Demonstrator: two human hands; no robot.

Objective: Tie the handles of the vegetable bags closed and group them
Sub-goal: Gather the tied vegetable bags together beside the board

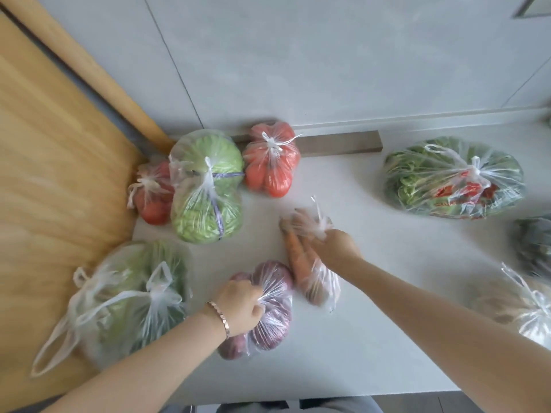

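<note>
Several clear plastic bags of vegetables lie on a pale counter. My left hand grips the gathered top of a bag of purple vegetables. My right hand grips the knotted top of a bag of carrots, which lies just right of the purple bag. Behind them at the back left stand a tied cabbage bag and two tied tomato bags. A bag of greens with loose handles sits at the front left.
A large tied bag of leafy greens and red items lies at the right. Two more bags sit at the right edge, blurred. A wooden panel borders the counter on the left, a grey wall behind.
</note>
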